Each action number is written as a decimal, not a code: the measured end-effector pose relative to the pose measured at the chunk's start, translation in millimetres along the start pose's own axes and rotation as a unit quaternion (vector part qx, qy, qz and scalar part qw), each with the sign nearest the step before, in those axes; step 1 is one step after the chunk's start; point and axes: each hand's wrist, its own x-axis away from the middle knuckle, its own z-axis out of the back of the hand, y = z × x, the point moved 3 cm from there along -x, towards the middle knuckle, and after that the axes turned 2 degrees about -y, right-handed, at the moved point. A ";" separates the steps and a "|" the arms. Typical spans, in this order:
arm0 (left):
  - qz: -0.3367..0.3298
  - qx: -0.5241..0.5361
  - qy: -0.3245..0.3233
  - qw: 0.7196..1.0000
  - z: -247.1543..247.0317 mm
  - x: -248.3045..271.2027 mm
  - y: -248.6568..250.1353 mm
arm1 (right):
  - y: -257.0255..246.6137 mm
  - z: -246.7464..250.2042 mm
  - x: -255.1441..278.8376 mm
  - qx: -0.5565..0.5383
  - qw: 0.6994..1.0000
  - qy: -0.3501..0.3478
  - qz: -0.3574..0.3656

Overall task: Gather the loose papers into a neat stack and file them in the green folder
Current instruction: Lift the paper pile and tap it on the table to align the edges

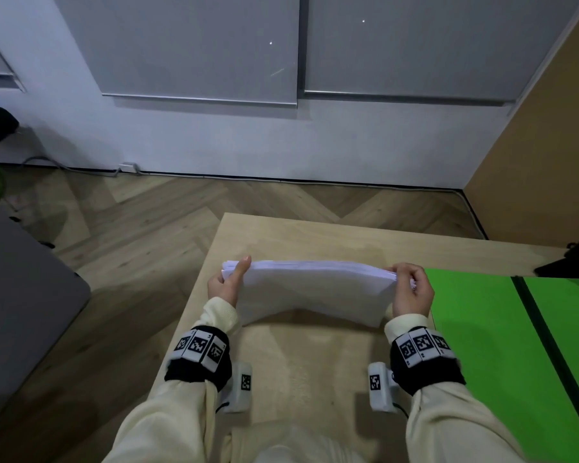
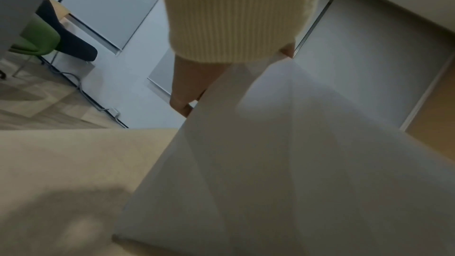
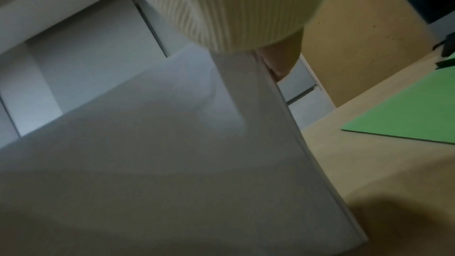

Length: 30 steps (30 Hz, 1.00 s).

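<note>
A stack of white papers (image 1: 315,292) stands on its long edge on the wooden table (image 1: 298,242), bowed slightly in the middle. My left hand (image 1: 228,282) grips its left end, thumb up along the near face. At the right end my right hand (image 1: 411,290) holds it with fingers curled over the top. The wrist views show the paper stack (image 2: 283,172) (image 3: 160,163) from below, with cream sleeves hiding most of each hand. The green folder (image 1: 482,329) lies open flat on the table just right of my right hand, a dark spine (image 1: 542,332) down its middle. Part of the green folder (image 3: 406,120) shows in the right wrist view.
A dark object (image 1: 572,262) sits at the table's far right corner. A grey surface (image 1: 20,289) stands left of the table across a strip of wood floor. A tan partition (image 1: 542,145) rises at the right, and a wall with blinds lies ahead.
</note>
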 end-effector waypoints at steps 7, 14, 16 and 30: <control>-0.007 -0.003 -0.049 0.999 -0.8 -4.2 3.7 | 5.0 2.7 2.2 -0.004 0.984 -0.177 -0.012; -0.082 -0.142 -0.132 0.978 -0.4 -4.5 12.3 | -12.9 2.2 -1.9 0.091 0.980 -0.176 -0.036; -0.122 -0.139 -0.188 0.965 -3.5 -2.5 25.6 | -29.9 2.5 -6.0 0.068 0.981 -0.184 -0.006; -0.192 -0.446 -0.196 0.852 -24.1 -15.0 49.6 | 23.2 16.0 -29.3 0.199 0.955 -0.197 -0.097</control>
